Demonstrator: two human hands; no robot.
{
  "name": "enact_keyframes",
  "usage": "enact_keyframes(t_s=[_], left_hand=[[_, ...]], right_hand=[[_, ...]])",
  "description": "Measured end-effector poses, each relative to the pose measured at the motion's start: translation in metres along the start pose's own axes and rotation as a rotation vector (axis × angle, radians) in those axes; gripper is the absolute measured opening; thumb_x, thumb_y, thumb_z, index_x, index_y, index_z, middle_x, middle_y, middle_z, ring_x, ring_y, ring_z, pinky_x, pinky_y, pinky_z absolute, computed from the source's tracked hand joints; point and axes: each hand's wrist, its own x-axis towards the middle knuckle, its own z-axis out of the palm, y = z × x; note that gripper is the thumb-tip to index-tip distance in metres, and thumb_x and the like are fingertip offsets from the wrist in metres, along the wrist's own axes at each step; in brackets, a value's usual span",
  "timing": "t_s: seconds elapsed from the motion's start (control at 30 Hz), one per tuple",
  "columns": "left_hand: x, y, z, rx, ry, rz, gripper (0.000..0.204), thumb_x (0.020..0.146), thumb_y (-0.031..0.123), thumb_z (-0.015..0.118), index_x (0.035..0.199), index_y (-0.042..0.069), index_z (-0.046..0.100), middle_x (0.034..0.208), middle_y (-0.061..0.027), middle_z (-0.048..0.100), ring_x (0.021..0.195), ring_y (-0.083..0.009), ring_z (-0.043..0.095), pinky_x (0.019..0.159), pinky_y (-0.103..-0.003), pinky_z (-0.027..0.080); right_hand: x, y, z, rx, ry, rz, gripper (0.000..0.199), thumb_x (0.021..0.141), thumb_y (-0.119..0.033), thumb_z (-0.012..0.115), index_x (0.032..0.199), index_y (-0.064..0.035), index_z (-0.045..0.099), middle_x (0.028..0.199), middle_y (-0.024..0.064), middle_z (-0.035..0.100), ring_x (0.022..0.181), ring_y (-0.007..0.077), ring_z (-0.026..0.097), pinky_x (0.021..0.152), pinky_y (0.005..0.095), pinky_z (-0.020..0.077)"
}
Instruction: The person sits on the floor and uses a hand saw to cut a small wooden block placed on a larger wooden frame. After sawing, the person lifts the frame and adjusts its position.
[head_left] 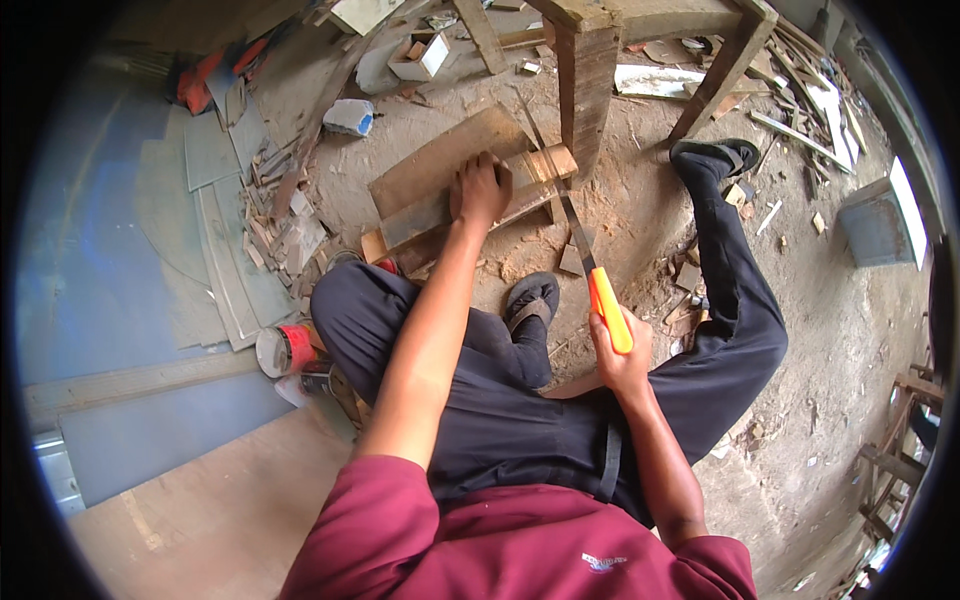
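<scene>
My right hand (pixel 622 350) is wrapped round the orange-yellow handle of a handsaw (pixel 575 225). Its thin blade slants away up and to the left, crossing a length of wood (pixel 553 163) near that wood's right end. On top of the same wood, left of the blade, my left hand (pixel 482 190) presses with curled fingers. Beneath and behind it lies a wider brown board (pixel 440 160). The contact between saw teeth and wood is too small to make out. Pale sawdust (pixel 520 255) lies on the ground below.
A wooden workbench leg (pixel 585 100) stands just beyond the blade. My sandalled feet flank the work, one foot (pixel 532 300) close below it. Wood scraps (pixel 290 215) lie left, near a red can (pixel 285 350). A grey bin (pixel 885 220) stands far right.
</scene>
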Motion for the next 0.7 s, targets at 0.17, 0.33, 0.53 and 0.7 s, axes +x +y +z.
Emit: enact_keyframes(t_s=[0.17,0.33,0.53,0.7], left_hand=[[0.023,0.018,-0.010,-0.078,-0.184,-0.275,0.029,0.094,0.029,0.048,0.093,0.004,0.063,0.095,-0.0199,0.067,0.093,-0.0394,0.063,0.088,-0.052,0.044],[0.016,0.029,0.001,-0.031,-0.031,-0.255,0.025,0.092,0.026,0.051,0.092,0.005,0.065,0.094,-0.0205,0.068,0.089,-0.0407,0.064,0.080,-0.052,0.048],[0.014,0.030,0.012,-0.137,0.032,-0.266,0.018,0.087,0.018,0.055,0.086,0.003,0.065,0.090,-0.0211,0.066,0.089,-0.0396,0.063,0.081,-0.052,0.046],[0.013,0.038,0.015,-0.042,0.092,-0.277,0.018,0.086,0.017,0.056,0.084,0.002,0.065,0.086,-0.0217,0.066,0.084,-0.0409,0.064,0.081,-0.051,0.048]], right_hand=[[0.024,0.000,0.009,-0.052,-0.032,-0.009,0.019,0.087,-0.011,0.067,0.075,0.0020,0.061,0.054,0.0100,0.054,0.047,0.0131,0.052,0.047,0.0303,0.0416],[0.041,0.002,0.019,-0.043,-0.045,0.011,0.020,0.088,-0.014,0.066,0.077,0.0021,0.062,0.054,0.0090,0.053,0.048,0.0124,0.050,0.049,0.0303,0.0416],[0.045,-0.002,0.020,-0.056,-0.079,0.069,0.022,0.089,-0.015,0.067,0.077,0.0028,0.061,0.054,0.0062,0.051,0.050,0.0089,0.048,0.049,0.0289,0.0399],[0.052,-0.019,0.017,-0.020,-0.109,0.150,0.022,0.091,-0.013,0.065,0.077,0.0033,0.061,0.056,0.0006,0.051,0.053,0.0052,0.044,0.049,0.0263,0.0378]])
